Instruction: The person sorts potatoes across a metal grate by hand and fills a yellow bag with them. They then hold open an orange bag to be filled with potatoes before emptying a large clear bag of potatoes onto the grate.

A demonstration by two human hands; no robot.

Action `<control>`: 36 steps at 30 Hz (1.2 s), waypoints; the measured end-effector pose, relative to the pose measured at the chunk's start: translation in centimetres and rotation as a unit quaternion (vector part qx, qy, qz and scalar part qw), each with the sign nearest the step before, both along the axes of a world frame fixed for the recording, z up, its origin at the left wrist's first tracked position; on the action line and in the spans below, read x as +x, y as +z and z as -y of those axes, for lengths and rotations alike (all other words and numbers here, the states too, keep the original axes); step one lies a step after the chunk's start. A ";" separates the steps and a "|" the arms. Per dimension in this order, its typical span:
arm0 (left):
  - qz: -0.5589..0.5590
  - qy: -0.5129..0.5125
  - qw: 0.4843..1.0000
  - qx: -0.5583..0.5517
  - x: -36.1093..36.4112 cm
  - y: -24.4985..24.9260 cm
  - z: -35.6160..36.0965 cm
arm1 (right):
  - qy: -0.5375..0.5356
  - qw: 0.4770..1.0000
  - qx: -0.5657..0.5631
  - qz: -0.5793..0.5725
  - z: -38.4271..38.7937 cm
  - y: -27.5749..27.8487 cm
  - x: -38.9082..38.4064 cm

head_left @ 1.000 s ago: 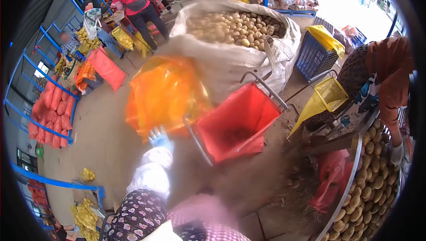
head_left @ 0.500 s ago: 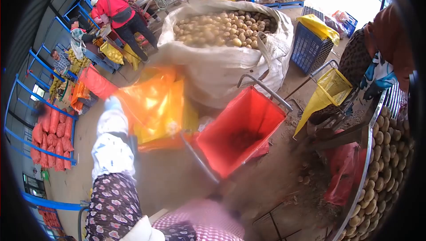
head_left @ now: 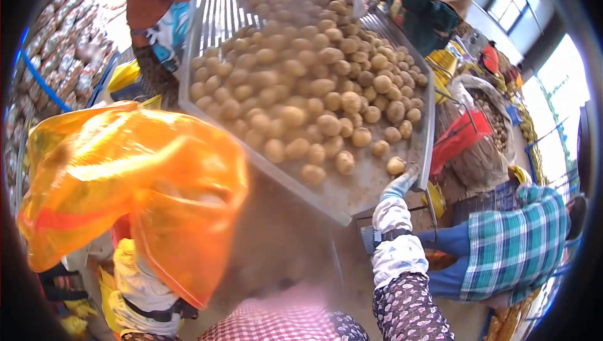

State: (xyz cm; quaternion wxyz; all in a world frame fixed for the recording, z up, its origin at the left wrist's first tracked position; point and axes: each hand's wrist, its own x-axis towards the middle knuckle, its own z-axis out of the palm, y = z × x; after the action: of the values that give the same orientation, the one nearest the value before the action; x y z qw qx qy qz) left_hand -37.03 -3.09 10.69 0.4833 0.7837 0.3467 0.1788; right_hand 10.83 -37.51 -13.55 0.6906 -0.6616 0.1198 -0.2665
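Note:
The orange plastic bag [head_left: 132, 177] hangs in the air at the left, bunched over the end of my left arm. My left hand and its fingers are hidden by the bag, which is held up there; only the white sleeve below shows. My right hand [head_left: 401, 185], in a pale glove, lies at the near right corner of the metal sorting table [head_left: 348, 206]. Its fingers are stretched out along the rim, beside a single potato [head_left: 396, 165]. A large heap of potatoes [head_left: 301, 99] covers most of the table top, partly blurred by a smear on the lens.
One person [head_left: 427, 1] stands at the table's far right, another [head_left: 169, 1] at its far left. A person in a plaid shirt [head_left: 518, 247] bends close to my right arm. Beyond are a red container [head_left: 458, 140] and a big white sack [head_left: 502, 108] of potatoes.
My view has turned right, from the floor with the red container and white sack to the potato table. The orange bag has come along with my left arm, and my right hand has appeared.

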 end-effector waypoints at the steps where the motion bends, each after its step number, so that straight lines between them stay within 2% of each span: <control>1: 0.000 -0.038 0.999 -0.025 2.6 -0.2 2.5 | 0.031 0.999 0.013 -0.013 0.4 0.7 -0.5; 2: 0.000 -0.071 0.996 -0.046 4.8 -0.5 4.4 | 0.076 0.991 0.107 0.026 0.6 -0.6 0.3; 3: 0.005 -0.097 0.993 -0.060 6.7 -0.5 6.2 | 0.102 0.973 0.205 0.017 1.4 -1.9 0.6; 4: 0.007 -0.117 0.990 -0.072 8.1 -0.5 7.5 | 0.130 0.946 0.298 0.012 0.9 -0.9 -0.2; 7: 0.025 -0.149 0.984 -0.089 10.9 0.0 11.0 | 0.153 0.936 0.308 -0.069 1.9 2.6 -2.2; 9: 0.032 -0.185 0.978 -0.095 12.2 0.4 12.2 | 0.193 0.974 0.070 -0.100 3.8 4.1 -4.6; 10: 0.037 -0.204 0.973 -0.099 13.1 0.3 12.7 | 0.210 0.970 -0.053 -0.114 4.5 4.0 -6.0; 11: 0.044 -0.224 0.968 -0.103 14.3 0.1 13.3 | 0.327 0.926 -0.109 -0.153 4.9 3.1 -7.7; 13: 0.057 -0.264 0.956 -0.117 16.5 -0.7 14.1 | 0.502 0.817 0.054 -0.280 2.9 5.5 -11.1; 14: 0.063 -0.283 0.949 -0.122 17.6 -1.1 14.6 | 0.536 0.718 0.270 -0.353 0.6 10.9 -14.7; 15: 0.070 -0.302 0.942 -0.130 18.5 -1.5 15.0 | 0.593 0.633 0.364 -0.339 -0.6 17.3 -17.3; 17: 0.084 -0.333 0.928 -0.147 20.0 -2.1 15.1 | 0.650 0.574 0.385 -0.317 -3.3 21.7 -19.2; 18: 0.092 -0.343 0.922 -0.155 20.5 -2.2 15.0 | 0.655 0.610 0.317 -0.314 -4.3 20.3 -19.4; 20: 0.104 -0.358 0.911 -0.178 21.0 -2.6 14.3 | 0.611 0.737 0.143 -0.251 -5.1 16.3 -18.4; 22: 0.115 -0.363 0.901 -0.210 21.2 -2.5 12.7 | 0.542 0.814 0.096 -0.184 -3.9 14.1 -17.8; 24: 0.128 -0.357 0.891 -0.250 21.0 -2.1 10.2 | 0.536 0.794 0.250 -0.137 -1.0 19.1 -18.2; 26: 0.139 -0.349 0.878 -0.297 20.7 -2.0 7.8 | 0.479 0.821 0.295 -0.094 1.9 21.6 -19.0; 28: 0.147 -0.348 0.857 -0.350 20.7 -2.0 5.5 | 0.396 0.874 0.275 -0.063 6.0 22.6 -20.7; 31: 0.141 -0.355 0.812 -0.441 21.2 -2.8 3.4 | 0.260 0.938 0.218 -0.077 12.6 21.2 -24.4; 36: 0.065 -0.395 0.718 -0.569 23.0 -5.6 3.8 | 0.092 0.970 0.156 -0.165 23.3 15.9 -31.0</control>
State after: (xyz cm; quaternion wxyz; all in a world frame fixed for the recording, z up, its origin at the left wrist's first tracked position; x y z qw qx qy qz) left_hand -13.98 -6.86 5.08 0.8863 0.4134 0.0092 -0.2087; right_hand -20.16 -60.76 2.33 0.7772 -0.5889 0.2113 -0.0672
